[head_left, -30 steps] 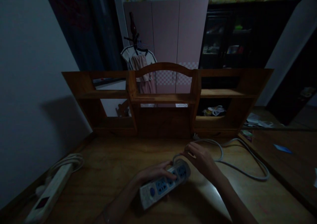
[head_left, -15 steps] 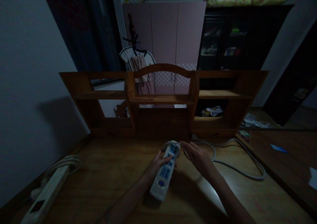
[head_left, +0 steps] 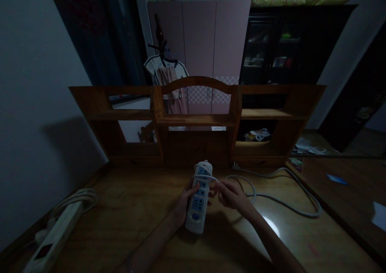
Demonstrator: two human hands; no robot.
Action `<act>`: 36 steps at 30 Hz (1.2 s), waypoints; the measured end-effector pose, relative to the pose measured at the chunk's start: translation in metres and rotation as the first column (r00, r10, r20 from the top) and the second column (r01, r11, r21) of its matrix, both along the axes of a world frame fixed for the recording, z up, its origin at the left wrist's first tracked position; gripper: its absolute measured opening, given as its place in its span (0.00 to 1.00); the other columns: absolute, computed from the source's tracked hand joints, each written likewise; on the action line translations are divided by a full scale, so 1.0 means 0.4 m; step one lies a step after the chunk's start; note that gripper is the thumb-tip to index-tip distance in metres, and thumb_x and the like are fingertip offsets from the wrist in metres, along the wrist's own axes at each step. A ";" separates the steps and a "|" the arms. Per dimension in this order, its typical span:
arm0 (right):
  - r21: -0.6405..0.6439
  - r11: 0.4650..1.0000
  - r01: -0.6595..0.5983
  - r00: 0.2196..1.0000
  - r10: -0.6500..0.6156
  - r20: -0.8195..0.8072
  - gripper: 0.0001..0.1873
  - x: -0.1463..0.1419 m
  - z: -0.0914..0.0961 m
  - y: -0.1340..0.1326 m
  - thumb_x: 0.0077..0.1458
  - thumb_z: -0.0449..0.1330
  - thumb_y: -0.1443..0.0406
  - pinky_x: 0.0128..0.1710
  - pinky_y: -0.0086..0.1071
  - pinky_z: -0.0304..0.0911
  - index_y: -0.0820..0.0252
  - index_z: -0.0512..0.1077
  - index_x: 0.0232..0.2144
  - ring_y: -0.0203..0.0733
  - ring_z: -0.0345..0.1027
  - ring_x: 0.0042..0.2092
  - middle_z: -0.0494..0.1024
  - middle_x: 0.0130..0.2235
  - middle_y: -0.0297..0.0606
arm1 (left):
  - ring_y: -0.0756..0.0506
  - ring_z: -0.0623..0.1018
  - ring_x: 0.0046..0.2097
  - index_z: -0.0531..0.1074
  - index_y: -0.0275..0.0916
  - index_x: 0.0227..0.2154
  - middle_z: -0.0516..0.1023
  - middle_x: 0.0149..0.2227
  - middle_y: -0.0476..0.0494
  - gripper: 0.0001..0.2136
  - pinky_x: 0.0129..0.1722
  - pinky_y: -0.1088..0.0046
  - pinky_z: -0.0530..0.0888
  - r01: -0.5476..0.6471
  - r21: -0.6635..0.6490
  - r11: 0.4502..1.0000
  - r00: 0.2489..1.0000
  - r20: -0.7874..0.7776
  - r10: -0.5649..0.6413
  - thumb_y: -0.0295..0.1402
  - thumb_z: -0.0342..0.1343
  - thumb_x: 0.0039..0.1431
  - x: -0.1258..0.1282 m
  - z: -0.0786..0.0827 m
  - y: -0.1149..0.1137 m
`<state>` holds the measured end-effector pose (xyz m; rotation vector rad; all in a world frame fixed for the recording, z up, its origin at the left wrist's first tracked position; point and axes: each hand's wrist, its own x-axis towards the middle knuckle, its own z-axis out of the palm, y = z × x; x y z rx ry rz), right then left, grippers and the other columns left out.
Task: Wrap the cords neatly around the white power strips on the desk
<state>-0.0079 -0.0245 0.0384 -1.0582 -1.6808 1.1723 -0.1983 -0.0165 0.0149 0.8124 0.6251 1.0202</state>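
Observation:
A white power strip [head_left: 196, 216] with blue socket panels is held up over the wooden desk, its far end tilted away from me. My left hand [head_left: 187, 196] is wrapped round its left side, the thumb lying across the sockets and fingertips showing on the right edge. My right hand [head_left: 230, 193] is closed on the grey power cord [head_left: 282, 202] just right of the strip. Part of that cord crosses over the strip's far end. The rest loops across the desk to a plug [head_left: 235, 166] by the shelf.
A second power strip [head_left: 50, 241] with its cord coiled round one end lies at the left by the wall. Along the desk's back stands a wooden shelf [head_left: 196, 121]. A blue card [head_left: 337, 179] lies on the surface at right.
My right hand has closed on the cord and drawn it across the strip's face. The strip has turned more upright and shifted slightly away from me.

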 end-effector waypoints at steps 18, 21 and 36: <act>0.321 0.928 0.189 0.932 -0.273 0.239 0.15 -0.031 -0.028 -0.026 0.60 0.50 0.65 0.30 0.28 0.56 0.58 0.76 0.39 0.37 0.68 0.26 0.76 0.22 0.32 | 0.44 0.78 0.30 0.54 0.39 0.58 0.77 0.34 0.40 0.27 0.28 0.67 0.75 -0.032 0.246 0.969 0.975 -0.204 0.084 0.41 0.54 0.59 -0.010 -0.009 -0.009; 0.228 0.970 0.088 0.993 -0.105 0.062 0.18 -0.036 -0.025 -0.014 0.62 0.48 0.60 0.28 0.27 0.56 0.61 0.74 0.32 0.35 0.65 0.25 0.73 0.21 0.32 | 0.44 0.78 0.29 0.55 0.39 0.57 0.77 0.33 0.41 0.27 0.28 0.68 0.75 -0.044 0.232 0.972 0.961 -0.254 0.105 0.43 0.55 0.58 -0.007 0.001 -0.017; -0.098 0.985 0.140 0.894 -0.168 -0.414 0.28 -0.021 0.002 0.005 0.54 0.59 0.54 0.19 0.25 0.37 0.60 0.63 0.54 0.28 0.39 0.21 0.49 0.22 0.23 | 0.45 0.79 0.29 0.45 0.46 0.63 0.78 0.38 0.38 0.36 0.26 0.73 0.74 0.009 0.267 0.964 0.967 -0.246 0.059 0.44 0.56 0.57 0.015 0.039 -0.037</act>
